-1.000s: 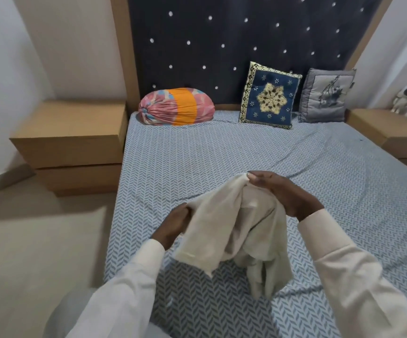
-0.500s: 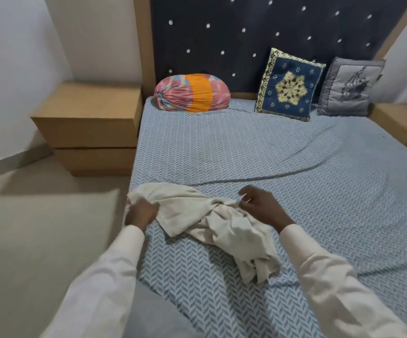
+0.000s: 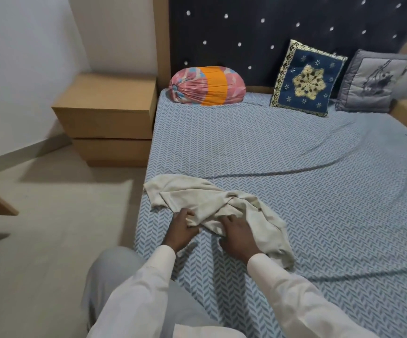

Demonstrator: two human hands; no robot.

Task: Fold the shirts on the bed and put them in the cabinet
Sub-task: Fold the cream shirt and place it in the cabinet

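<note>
view: single, head-worn, wide-angle
origin: above the bed's (image 3: 295, 167) near-left corner
facing: forward and down, toward headboard (image 3: 246, 25)
near: left hand (image 3: 181, 231), right hand (image 3: 237, 237), shirt (image 3: 212, 203), low centre
closest: sleeves (image 3: 295, 301), bottom edge
far: pillows (image 3: 308, 78), top
left side: floor (image 3: 51, 228), nightstand (image 3: 107, 111)

Soft, fairly bright indoor light throws the nightstand's (image 3: 105, 111) shadow across the floor (image 3: 51, 240); wide-angle edges bend.
</note>
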